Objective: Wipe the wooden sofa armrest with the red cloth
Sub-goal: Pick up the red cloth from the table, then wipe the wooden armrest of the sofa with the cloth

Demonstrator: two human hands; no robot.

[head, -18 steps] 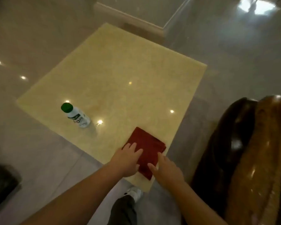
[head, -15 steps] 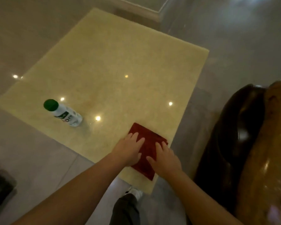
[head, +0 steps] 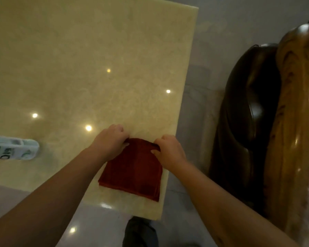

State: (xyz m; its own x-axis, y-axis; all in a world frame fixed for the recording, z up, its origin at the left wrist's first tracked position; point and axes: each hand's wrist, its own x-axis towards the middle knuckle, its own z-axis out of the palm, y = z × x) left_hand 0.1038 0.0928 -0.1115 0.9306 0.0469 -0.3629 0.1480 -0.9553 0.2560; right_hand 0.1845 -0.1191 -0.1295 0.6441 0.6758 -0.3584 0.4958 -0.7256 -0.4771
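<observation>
Marble table (head: 96, 50): both hands (head: 112, 139) (head: 169, 150) pinch red cloth (head: 134, 173); bottle (head: 12, 148) label seemingly unreadable.

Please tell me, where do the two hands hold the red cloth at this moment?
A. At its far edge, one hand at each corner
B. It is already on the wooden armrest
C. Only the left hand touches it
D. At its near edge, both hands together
A: the left hand and the right hand each pinch a far corner of the red cloth, which lies on the yellow table.
</observation>
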